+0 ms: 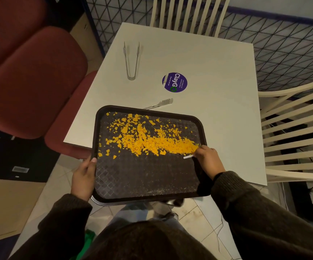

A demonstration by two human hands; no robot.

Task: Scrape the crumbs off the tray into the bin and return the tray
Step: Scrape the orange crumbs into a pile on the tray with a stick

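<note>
One dark tray [148, 177] juts over the near edge of the white worktop [217, 76], its far half strewn with yellow crumbs [151, 141] too many to count. The left hand [83, 175] grips the tray's left rim, fingers closed round it. The right hand [207, 159] pinches a small pale scraper [188, 157], mostly hidden in its closed fingers. Two metal utensils lie beyond: tongs [131, 60] and a second piece [160, 104] partly hidden behind the tray. One purple sticker [174, 82] reads "ClayGo"; its smaller print is illegible
</note>
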